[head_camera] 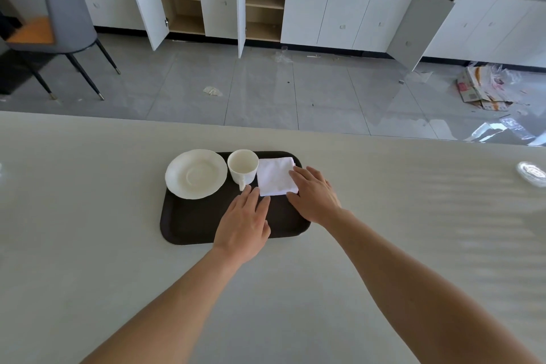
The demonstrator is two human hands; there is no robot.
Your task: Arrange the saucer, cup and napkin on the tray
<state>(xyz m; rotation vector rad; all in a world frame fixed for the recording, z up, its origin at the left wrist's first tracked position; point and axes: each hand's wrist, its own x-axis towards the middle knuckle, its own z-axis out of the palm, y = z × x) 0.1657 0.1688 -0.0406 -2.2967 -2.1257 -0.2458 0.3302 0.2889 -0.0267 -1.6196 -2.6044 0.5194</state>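
Both hands — left hand [245, 221], right hand [314, 195] — lie flat, fingers loose, squaring the napkin [274, 176] beside the cup [242, 167] — apparently for neatness.

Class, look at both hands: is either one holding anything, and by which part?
Nothing is gripped. The right hand lies flat on the napkin's right edge; the left hand touches its near-left corner, fingers open.

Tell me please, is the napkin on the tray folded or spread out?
Folded. The napkin lies as a compact thick square on the tray, with layered edges.
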